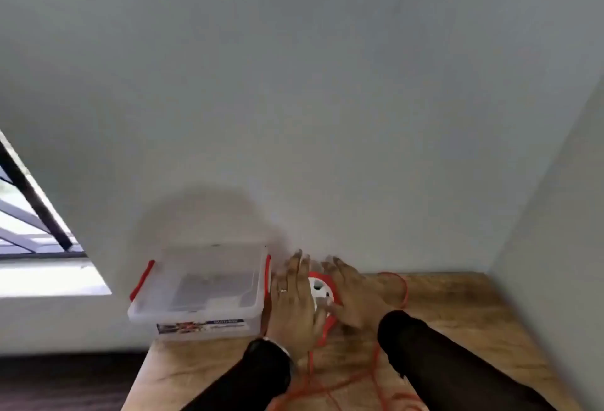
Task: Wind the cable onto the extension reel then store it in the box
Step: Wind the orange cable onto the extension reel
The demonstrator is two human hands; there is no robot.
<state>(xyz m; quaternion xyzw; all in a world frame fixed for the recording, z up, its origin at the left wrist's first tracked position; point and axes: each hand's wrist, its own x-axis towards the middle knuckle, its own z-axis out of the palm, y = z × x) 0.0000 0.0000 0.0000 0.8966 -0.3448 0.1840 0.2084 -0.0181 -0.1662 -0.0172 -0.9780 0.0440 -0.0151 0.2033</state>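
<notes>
Cable (369, 374) is lying loose across the wooden table (457, 319) at lower centre. You are holding the reel (322, 289) between both hands: left hand (294, 302) flat against its left side, right hand (356, 296) spread over its right. Clear box (202, 293) is sitting just left.

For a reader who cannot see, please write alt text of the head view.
Both hands, left and right, rest on a red-and-white cable reel on a wooden table. Loose red cable trails toward the viewer; a lidded clear box stands left.
</notes>
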